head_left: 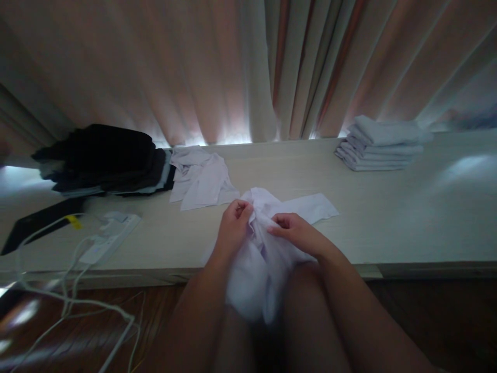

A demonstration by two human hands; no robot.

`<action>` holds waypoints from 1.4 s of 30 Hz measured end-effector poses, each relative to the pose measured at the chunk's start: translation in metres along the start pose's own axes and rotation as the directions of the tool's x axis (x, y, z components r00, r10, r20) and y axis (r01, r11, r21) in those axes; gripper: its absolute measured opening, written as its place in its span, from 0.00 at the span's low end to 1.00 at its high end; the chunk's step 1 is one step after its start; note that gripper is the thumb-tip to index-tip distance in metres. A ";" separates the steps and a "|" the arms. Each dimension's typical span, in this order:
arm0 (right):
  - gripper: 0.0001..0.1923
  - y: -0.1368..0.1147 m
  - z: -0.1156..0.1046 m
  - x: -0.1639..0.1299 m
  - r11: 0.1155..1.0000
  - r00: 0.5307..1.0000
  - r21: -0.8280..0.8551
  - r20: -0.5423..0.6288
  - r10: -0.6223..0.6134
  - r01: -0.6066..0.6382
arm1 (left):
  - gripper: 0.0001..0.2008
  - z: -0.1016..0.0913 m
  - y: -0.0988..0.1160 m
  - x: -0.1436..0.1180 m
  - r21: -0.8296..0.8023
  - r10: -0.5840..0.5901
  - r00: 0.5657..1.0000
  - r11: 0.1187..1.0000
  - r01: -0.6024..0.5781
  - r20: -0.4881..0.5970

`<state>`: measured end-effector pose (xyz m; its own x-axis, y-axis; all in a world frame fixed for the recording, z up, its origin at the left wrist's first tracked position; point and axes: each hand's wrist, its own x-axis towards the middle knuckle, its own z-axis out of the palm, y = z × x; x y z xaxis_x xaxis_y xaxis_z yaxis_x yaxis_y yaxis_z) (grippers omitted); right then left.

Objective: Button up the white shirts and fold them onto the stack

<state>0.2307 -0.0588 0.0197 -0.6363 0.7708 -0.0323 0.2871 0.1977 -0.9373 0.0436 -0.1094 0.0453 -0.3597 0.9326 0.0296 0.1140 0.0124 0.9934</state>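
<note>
A white shirt (272,243) lies bunched over the front edge of the pale desk, its lower part hanging down between my knees. One sleeve stretches to the right across the desktop. My left hand (236,217) pinches the cloth near its top, fingers curled. My right hand (289,228) grips the fabric a little to the right, thumb and fingers closed on it. Between the two hands the cloth is gathered into folds. Just beyond my left hand lies another white garment (204,178), loosely crumpled on the desk.
A stack of dark folded clothes (112,158) stands at the back left, and a stack of folded white cloth (382,145) at the back right. A white power strip (111,238) with trailing cables and a flat black object (39,223) lie left. Curtains (186,72) hang behind the desk (388,223).
</note>
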 end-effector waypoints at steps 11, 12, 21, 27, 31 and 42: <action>0.17 0.011 -0.016 0.002 0.997 0.951 -0.013 -0.304 0.065 -0.072 | 0.15 -0.050 -0.022 0.008 0.505 -0.071 0.831 0.821 -0.265 0.551; 0.17 0.010 -0.015 0.003 0.997 0.945 -0.016 -0.320 0.064 -0.073 | 0.15 -0.053 -0.023 0.008 0.513 -0.093 0.810 0.814 -0.273 0.579; 0.20 0.020 -0.018 0.005 0.963 0.938 -0.222 -0.341 0.070 -0.152 | 0.19 -0.072 -0.016 0.002 0.553 -0.054 0.911 0.809 -0.201 0.409; 0.10 0.025 -0.031 -0.012 0.957 0.985 -0.249 -0.118 0.123 -0.149 | 0.07 -0.077 -0.021 0.006 0.790 -0.096 0.916 0.545 -0.280 0.390; 0.11 0.019 -0.039 -0.027 0.961 0.990 -0.246 -0.101 0.100 -0.122 | 0.14 -0.075 -0.016 0.011 0.855 -0.047 0.962 0.471 -0.216 0.269; 0.17 0.012 -0.045 -0.054 0.975 0.950 0.194 -0.268 0.161 -0.110 | 0.12 -0.065 0.006 0.002 0.709 0.089 0.996 0.704 -0.046 -0.024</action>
<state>0.3012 -0.0706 0.0260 -0.3666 0.9262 -0.0883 0.2112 -0.0095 -0.9774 -0.0169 -0.1309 0.0590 -0.3706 0.9210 0.1204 0.7530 0.2220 0.6194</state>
